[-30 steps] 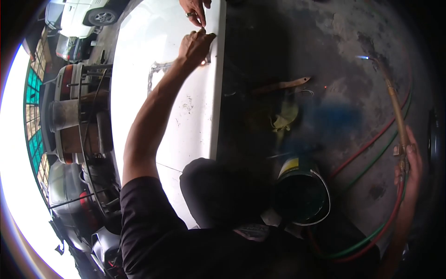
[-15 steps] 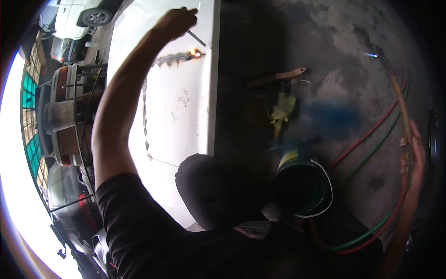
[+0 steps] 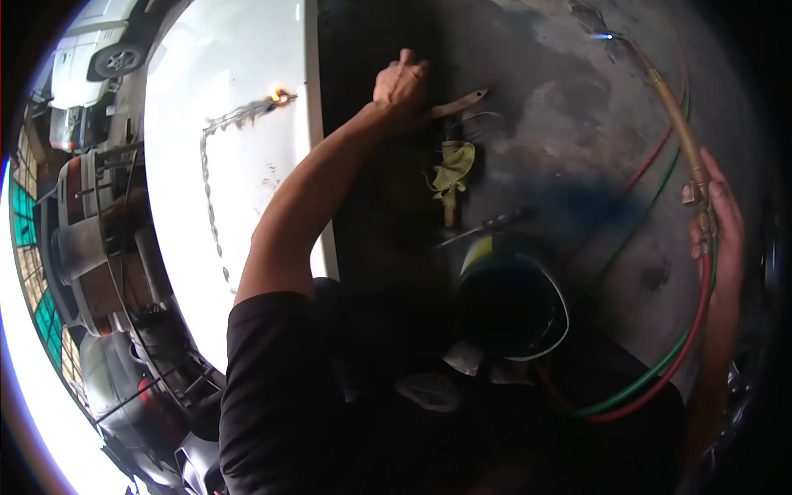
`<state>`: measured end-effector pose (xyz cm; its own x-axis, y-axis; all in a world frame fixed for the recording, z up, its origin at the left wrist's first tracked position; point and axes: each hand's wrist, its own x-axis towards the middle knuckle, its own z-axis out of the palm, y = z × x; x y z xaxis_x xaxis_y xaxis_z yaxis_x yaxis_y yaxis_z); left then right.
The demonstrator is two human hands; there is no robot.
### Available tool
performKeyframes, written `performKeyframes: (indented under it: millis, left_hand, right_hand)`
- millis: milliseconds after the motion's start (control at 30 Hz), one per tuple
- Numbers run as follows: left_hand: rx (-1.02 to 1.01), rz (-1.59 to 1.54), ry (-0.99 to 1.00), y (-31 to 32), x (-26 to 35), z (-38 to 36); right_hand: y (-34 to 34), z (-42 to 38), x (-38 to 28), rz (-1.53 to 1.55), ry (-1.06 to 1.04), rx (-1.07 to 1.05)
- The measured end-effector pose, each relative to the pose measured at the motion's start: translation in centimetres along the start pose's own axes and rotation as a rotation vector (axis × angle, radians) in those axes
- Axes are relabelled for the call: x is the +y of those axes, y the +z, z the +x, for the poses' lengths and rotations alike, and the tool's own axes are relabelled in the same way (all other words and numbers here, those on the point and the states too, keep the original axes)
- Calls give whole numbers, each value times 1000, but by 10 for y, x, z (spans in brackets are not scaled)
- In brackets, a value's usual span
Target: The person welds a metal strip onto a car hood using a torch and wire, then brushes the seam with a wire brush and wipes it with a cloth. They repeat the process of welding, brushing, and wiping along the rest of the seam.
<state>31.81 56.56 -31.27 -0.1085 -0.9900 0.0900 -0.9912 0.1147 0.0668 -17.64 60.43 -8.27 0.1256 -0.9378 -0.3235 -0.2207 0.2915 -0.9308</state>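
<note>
My right hand is wrapped round the brass gas torch, whose tip burns with a small blue flame. Red and green hoses run from its base. My left hand is off the white panel, over the dark floor, its fingers curled; what they hold is hidden. It is beside the left end of a flat wooden-handled tool. A dark, bumpy seam crosses the panel, with a small orange flame burning at its end near the panel's edge.
A dark bucket with a wire handle stands close to my body. Between it and the wooden tool lies a yellow-green cloth or glove. The red hose and green hose trail over the floor. Vehicles are parked at the left.
My left hand has moved right, from above the panel to the wooden tool; the thin rod it held no longer shows there. My right hand still holds the lit torch. The view has shifted.
</note>
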Motion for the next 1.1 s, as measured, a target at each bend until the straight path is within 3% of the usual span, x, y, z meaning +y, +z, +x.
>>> performKeyframes:
  millis: [133,200,333,400,467,533,567,600,633,733,800,867,900,1000,1067,1100]
  left_hand:
    - [-252,-26,-12,27,56,14]
    - [-465,-154,2,53,55,32]
    - [-513,-203,-42,13,66,27]
    - [-354,-258,58,-38,40,14]
    - [-207,-309,-27,-101,23,-7]
    - [-38,-625,-18,-173,0,-49]
    - [-81,-720,-152,-213,-7,-71]
    - [14,-568,-136,-237,-21,-92]
    - [144,-640,-327,-239,-45,-120]
    - [413,-994,-620,-280,-66,-183]
    - [559,-1443,-767,-257,-107,-232]
    - [424,-1731,-656,-230,-130,-269]
    - [491,-1798,-664,-226,-117,-272]
    - [428,-1716,-713,-234,-85,-271]
    - [379,-1669,-714,-233,-92,-271]
    - [352,-1503,-795,-232,-99,-270]
  right_hand:
    - [24,-14,-14,34,14,31]
    - [32,-19,-22,48,5,11]
    - [40,-25,-22,29,76,-25]
    - [39,-21,-17,17,74,-53]
    - [30,-11,-1,13,58,-76]
    - [26,-3,7,5,52,-94]
    - [27,1,7,10,48,-105]
    - [28,5,7,-30,25,-104]
    - [27,2,3,-68,-7,-100]
    - [41,-1,-12,-81,-63,-110]
    - [46,-3,-17,-79,-73,-118]
    - [51,-5,-22,-75,-83,-123]
    - [53,-6,-24,-71,-91,-138]
    - [55,-8,-26,-67,-108,-166]
    - [57,-10,-26,-66,-117,-181]
    - [58,-10,-27,-52,-114,-172]
